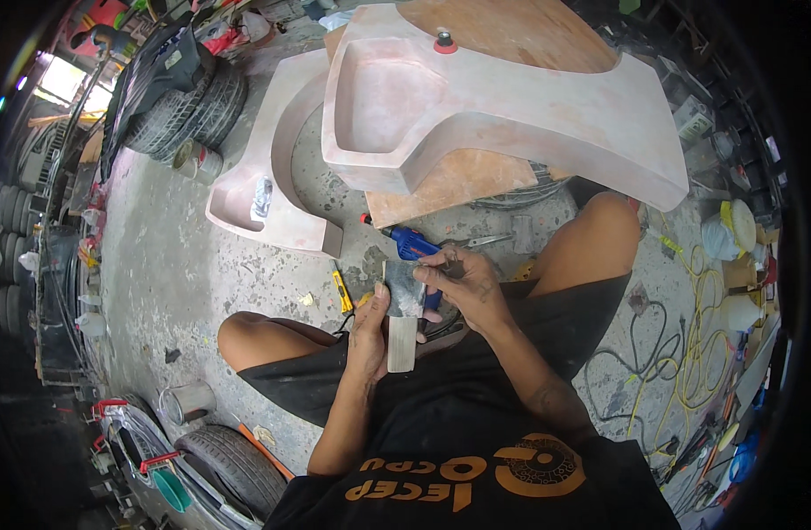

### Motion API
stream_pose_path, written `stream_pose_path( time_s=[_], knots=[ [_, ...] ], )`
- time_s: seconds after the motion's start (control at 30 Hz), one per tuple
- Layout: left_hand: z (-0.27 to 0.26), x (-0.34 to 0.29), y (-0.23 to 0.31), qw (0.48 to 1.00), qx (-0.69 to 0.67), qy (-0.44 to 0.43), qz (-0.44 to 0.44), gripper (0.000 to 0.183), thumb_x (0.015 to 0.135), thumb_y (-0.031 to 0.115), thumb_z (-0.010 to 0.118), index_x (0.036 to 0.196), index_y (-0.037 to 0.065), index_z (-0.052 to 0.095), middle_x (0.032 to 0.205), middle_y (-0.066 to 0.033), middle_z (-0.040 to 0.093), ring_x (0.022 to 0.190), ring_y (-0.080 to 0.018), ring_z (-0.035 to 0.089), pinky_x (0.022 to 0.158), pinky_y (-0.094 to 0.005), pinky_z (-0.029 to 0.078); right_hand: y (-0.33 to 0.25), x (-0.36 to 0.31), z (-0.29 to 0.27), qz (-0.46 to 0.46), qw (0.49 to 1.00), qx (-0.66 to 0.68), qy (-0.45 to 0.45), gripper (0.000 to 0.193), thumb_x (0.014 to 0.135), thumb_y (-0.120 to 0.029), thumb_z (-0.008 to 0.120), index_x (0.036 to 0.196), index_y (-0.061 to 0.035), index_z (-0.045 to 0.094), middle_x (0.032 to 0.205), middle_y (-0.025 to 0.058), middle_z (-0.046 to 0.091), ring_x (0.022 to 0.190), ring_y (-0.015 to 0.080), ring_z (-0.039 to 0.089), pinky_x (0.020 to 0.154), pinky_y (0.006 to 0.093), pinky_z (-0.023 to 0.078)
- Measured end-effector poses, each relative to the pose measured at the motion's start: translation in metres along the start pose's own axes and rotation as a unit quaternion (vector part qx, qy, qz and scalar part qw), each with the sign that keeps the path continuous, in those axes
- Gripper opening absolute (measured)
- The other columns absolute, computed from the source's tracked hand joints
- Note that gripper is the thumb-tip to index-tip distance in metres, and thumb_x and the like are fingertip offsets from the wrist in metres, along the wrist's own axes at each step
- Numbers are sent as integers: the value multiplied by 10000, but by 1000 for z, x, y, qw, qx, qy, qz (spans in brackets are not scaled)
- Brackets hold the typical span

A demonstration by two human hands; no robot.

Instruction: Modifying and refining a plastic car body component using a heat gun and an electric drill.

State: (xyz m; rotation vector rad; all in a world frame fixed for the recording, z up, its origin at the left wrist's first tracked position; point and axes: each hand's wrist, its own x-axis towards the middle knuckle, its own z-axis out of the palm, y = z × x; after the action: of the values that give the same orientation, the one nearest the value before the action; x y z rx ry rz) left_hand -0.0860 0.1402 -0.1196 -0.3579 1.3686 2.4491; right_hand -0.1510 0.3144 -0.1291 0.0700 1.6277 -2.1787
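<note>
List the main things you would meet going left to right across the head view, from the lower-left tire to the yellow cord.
Tire, yellow tool, left hand, grey sheet, right hand, yellow cord.

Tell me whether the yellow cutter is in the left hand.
No, the yellow cutter lies on the floor, while the left hand grips the dark sheet.

Looks like a cluttered workshop — shown by the tyre (233, 468) at lower left, blotched concrete floor (158, 291) at centre left, blue power tool (413, 245) mid-frame.
</note>
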Motion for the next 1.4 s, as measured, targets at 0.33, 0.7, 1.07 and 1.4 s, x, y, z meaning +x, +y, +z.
stream_pose_path(
  time_s=[0.33, 0.7, 1.07, 1.4],
  knots=[
    [-18, -9, 7, 999, -14, 5, 44, 502, 1063, 360, 546, 1320, -70, 575, 1168, -206, 699, 1029, -260, 692, 866, -357, 561, 31, 16, 4, 8, 991, -130, -21, 560, 865, -359, 835, 1217, 22, 624, 1081, 104, 680, 969, 115, 635, 783, 254, 516],
    [-89, 98, 24, 831, 419, 255, 263, 341, 942, 120, 754, 1243, -29, 698, 1141, -195, 705, 953, -235, 661, 872, -338, 531, 94, 100, 13, 141, 944, 285, -90, 275, 1049, -153, 607, 1273, 6, 616, 1124, 67, 643, 1005, 192, 649, 771, 266, 488],
    [-106, 169, -9, 733, 562, 220, 314, 346, 855, 29, 777, 1186, -44, 707, 1091, -197, 663, 940, -346, 632, 788, -404, 533, 98, 130, -2, 157, 969, 187, -33, 282, 1028, -288, 647, 1122, -23, 668, 947, -3, 596, 751, 66, 503, 619, 215, 406],
    [-113, 175, -11, 686, 620, 196, 327, 411, 887, 17, 775, 1284, 37, 671, 1075, -156, 652, 796, -228, 645, 622, -327, 549, 112, 141, -3, 104, 994, -5, 32, 379, 1000, -352, 666, 1041, 17, 737, 743, 7, 633, 617, 69, 511, 542, 247, 395]
  ],
)
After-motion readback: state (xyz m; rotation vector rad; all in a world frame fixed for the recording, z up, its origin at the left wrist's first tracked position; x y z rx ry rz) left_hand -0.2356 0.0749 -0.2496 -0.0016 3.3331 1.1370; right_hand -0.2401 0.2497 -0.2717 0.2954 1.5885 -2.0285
